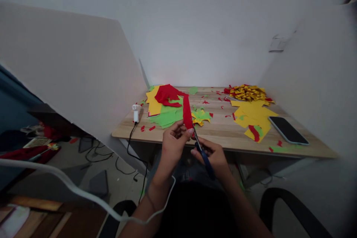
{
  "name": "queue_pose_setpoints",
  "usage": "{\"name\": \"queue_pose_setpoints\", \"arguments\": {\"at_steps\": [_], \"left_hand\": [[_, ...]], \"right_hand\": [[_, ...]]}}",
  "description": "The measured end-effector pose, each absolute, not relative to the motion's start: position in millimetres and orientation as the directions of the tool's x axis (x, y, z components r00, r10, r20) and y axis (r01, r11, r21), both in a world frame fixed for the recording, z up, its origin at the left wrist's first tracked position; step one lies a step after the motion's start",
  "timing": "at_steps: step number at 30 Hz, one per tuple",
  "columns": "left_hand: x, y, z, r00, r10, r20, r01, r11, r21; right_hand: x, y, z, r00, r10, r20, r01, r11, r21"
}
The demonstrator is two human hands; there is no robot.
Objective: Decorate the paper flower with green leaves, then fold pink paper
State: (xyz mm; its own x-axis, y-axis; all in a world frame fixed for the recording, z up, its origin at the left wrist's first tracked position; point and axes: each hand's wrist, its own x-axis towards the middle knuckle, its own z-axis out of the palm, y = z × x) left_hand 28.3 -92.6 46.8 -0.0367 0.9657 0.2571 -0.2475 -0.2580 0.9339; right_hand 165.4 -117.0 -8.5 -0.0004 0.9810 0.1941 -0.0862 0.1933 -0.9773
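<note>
While held close together near the front edge of a wooden table, both hands occupied: thumb and fingers of the left hand clamped on the lower end of a red strip, its free length pointing away from the body; right hand wrapped around the dark blue handles of the scissors, blades angled up along the strip's right side. Hard to tell whether any material lies between the blades. For a clean cut, probably best to hold the strip taut, feed it in small shifts with the left hand, and mind the left thumb, very near the blades. Just beyond the left hand, green sheets; farther out, a crumpled red piece beside yellow sheets, perhaps close enough to snag the strip's far end. Ahead of the scissors, green and yellow scraps. Right of the right hand, a phone near the edge. Left of the left hand, a white adapter with a black cable hanging over the edge. Across the left forearm, a white cord, a likely drag on wide swings. Most open room: mostly bare wood beyond the right hand, dotted with red bits.
</note>
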Motion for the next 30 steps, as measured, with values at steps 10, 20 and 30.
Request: {"name": "queue_pose_setpoints", "arguments": {"at_steps": [10, 20, 30], "left_hand": [[27, -95, 49, -0.021, 0.963, 0.270, -0.219, -0.268, 0.938], [11, -88, 60, -0.117, 0.928, 0.352, -0.163, -0.368, 0.915], [22, -92, 53, -0.170, 0.939, 0.300, -0.223, -0.333, 0.916]], "right_hand": [[165, -117, -13, 0.062, 0.957, 0.283, -0.017, 0.284, -0.959], [165, -124, -2, -0.005, 0.938, 0.346, 0.060, 0.345, -0.936], [165, -122, -3, 0.012, 0.921, 0.389, 0.101, 0.386, -0.917]]}}
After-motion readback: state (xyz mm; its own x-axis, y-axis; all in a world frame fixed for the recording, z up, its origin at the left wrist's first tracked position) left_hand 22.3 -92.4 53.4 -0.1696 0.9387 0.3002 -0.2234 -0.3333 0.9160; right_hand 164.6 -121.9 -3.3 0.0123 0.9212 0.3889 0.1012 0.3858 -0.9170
